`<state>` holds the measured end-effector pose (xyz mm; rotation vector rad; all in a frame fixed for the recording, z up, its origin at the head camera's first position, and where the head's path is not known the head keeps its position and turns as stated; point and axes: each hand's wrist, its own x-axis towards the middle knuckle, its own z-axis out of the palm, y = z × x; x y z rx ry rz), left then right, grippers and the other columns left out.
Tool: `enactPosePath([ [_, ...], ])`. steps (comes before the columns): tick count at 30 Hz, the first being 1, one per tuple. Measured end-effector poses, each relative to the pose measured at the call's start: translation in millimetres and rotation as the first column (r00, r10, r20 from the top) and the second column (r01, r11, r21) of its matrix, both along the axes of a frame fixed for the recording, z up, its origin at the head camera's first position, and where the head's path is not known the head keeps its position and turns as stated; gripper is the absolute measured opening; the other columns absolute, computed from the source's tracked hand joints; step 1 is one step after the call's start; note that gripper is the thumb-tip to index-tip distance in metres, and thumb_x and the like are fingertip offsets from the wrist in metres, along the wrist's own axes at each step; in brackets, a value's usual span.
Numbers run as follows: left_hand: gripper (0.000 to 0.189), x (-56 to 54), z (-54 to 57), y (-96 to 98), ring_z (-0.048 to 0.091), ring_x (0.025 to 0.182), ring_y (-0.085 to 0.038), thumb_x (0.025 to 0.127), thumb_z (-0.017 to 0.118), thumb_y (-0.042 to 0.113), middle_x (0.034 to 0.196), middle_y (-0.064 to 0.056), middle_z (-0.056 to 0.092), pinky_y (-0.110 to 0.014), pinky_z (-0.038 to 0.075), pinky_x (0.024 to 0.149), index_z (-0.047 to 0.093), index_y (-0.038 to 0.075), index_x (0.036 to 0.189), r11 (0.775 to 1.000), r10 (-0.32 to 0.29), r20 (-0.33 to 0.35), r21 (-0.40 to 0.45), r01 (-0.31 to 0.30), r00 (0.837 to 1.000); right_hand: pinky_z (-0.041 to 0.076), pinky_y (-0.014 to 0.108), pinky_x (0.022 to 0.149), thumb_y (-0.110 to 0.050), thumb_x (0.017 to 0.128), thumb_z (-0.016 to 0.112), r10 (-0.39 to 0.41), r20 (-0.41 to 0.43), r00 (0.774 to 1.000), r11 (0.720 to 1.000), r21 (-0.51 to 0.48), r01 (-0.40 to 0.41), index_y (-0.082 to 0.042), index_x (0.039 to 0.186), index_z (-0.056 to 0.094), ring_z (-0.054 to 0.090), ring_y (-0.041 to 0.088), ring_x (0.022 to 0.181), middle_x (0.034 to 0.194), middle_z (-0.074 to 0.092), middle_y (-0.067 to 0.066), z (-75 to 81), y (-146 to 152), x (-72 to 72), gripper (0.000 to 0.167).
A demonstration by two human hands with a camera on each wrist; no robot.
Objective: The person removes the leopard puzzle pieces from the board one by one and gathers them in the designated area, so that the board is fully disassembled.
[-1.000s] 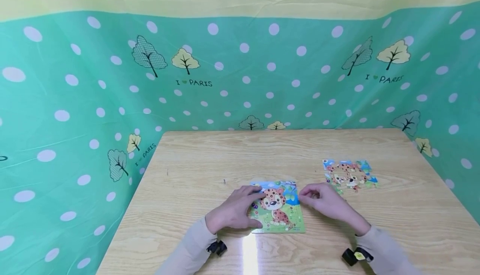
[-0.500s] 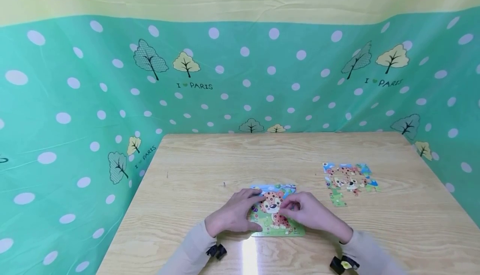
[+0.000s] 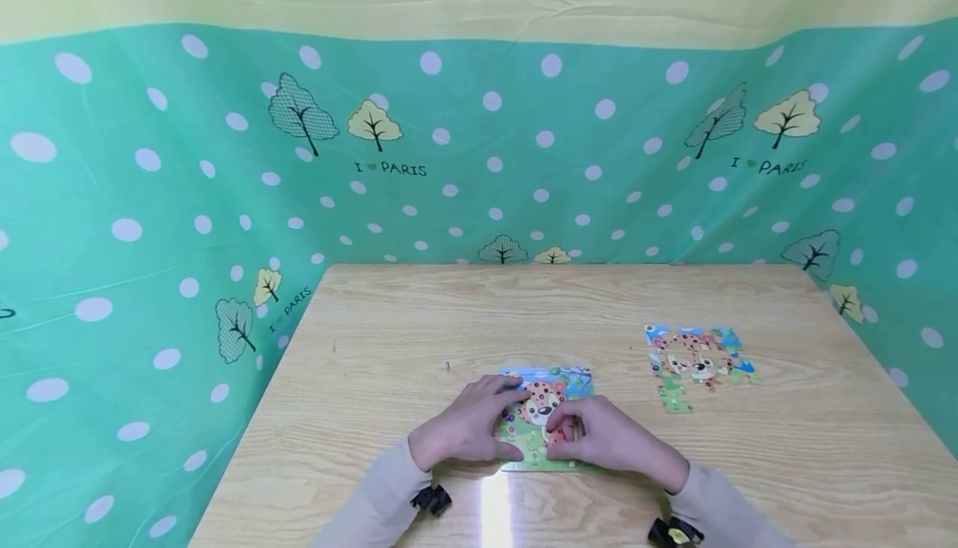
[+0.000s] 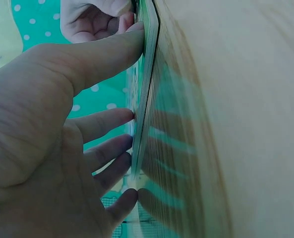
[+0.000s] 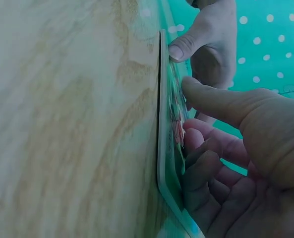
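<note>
A square jigsaw puzzle (image 3: 535,440) with a spotted leopard on a green and blue ground lies flat on the table. My left hand (image 3: 471,419) rests over its left side, fingers spread and nearly straight. In the left wrist view the left thumb (image 4: 107,57) presses at the near edge. My right hand (image 3: 609,436) is over the lower right part, covering some of it. The right wrist view has the right thumb (image 5: 211,99) and bent forefinger (image 5: 221,139) with tips at the picture, a small gap between them. I cannot tell whether they pinch a piece.
To the right lies a group of joined puzzle pieces (image 3: 692,361) with a leopard face and an uneven lower edge. The wooden table (image 3: 389,323) reaches back to a green dotted curtain (image 3: 479,140). A tiny dark mark (image 3: 447,365) shows left of the puzzle.
My right hand has moved left from beside the puzzle onto it, then down towards the leopard's body, its thumb and forefinger spreading apart. The left hand stays in place.
</note>
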<state>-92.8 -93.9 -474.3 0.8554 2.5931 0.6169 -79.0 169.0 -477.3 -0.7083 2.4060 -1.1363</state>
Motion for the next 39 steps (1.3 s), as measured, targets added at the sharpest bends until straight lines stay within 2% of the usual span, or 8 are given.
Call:
enactPosePath([
  [6, 0.092, 0.0, 0.3, 0.2, 0.033, 0.16, -0.026, 0.084, 0.087, 0.05, 0.173, -0.001, 0.037, -0.054, 0.028, 0.133, 0.047, 0.021, 0.162, 1.0, -0.001, -0.006, 0.001, 0.001, 1.0, 0.041, 0.016, 0.054, -0.029, 0.087, 0.089, 0.01, 0.005, 1.0, 1.0, -0.004, -0.01, -0.014, 0.102, 0.077, 0.048, -0.002, 0.057, 0.067, 0.057, -0.013, 2.3, -1, 0.2, 0.024],
  [14, 0.092, 0.6, -0.8, 1.1, 0.034, 0.159, -0.026, 0.085, 0.087, 0.05, 0.172, -0.002, 0.037, -0.053, 0.028, 0.133, 0.047, 0.021, 0.162, 1.0, 0.004, -0.01, -0.002, -0.004, 1.0, 0.042, 0.017, 0.054, -0.028, 0.082, 0.093, 0.023, 0.003, 1.0, 1.0, 0.003, -0.023, -0.017, 0.092, 0.076, 0.048, -0.002, 0.057, 0.066, 0.057, -0.013, 4.2, -1, 1.9, 0.022],
  [22, 0.089, -1.6, -2.9, 3.1, 0.032, 0.161, -0.03, 0.088, 0.084, 0.048, 0.175, -0.006, 0.033, -0.056, 0.029, 0.132, 0.046, 0.017, 0.163, 0.999, 0.035, -0.026, -0.019, -0.036, 0.999, 0.041, 0.017, 0.054, -0.025, 0.085, 0.091, -0.024, -0.004, 1.0, 0.999, 0.022, 0.025, -0.015, 0.09, 0.077, 0.049, -0.001, 0.057, 0.066, 0.058, -0.011, 3.5, -4, -7.6, 0.018],
  [31, 0.079, -8.0, -0.6, 10.2, 0.038, 0.159, -0.032, 0.09, 0.084, 0.038, 0.172, -0.009, 0.039, -0.056, 0.035, 0.129, 0.053, 0.01, 0.157, 0.996, 0.051, -0.107, -0.067, -0.058, 0.993, 0.038, 0.02, 0.051, -0.034, 0.082, 0.094, -0.093, -0.075, 0.993, 0.992, 0.076, 0.098, -0.014, 0.101, 0.072, 0.047, 0.002, 0.055, 0.067, 0.057, -0.008, 1.9, -6, -22.0, 0.035],
  [35, 0.074, -8.4, 2.8, 13.7, 0.04, 0.157, -0.031, 0.094, 0.08, 0.039, 0.17, -0.008, 0.043, -0.055, 0.038, 0.128, 0.053, 0.01, 0.156, 0.994, 0.047, -0.125, -0.096, -0.059, 0.991, 0.039, 0.019, 0.051, -0.032, 0.081, 0.094, -0.069, -0.055, 0.996, 0.993, 0.09, 0.073, -0.015, 0.098, 0.073, 0.047, 0.002, 0.055, 0.067, 0.057, -0.009, 4.5, -4, -25.8, 0.033],
  [39, 0.077, -9.0, 4.6, 17.0, 0.042, 0.155, -0.031, 0.095, 0.077, 0.048, 0.169, -0.008, 0.044, -0.055, 0.041, 0.126, 0.052, 0.01, 0.158, 0.991, 0.057, -0.144, -0.112, -0.074, 0.988, 0.04, 0.019, 0.053, -0.027, 0.08, 0.095, -0.029, -0.026, 0.999, 0.995, 0.089, 0.031, -0.013, 0.101, 0.072, 0.047, 0.003, 0.057, 0.068, 0.055, -0.008, 8.5, -1, -28.0, 0.034],
])
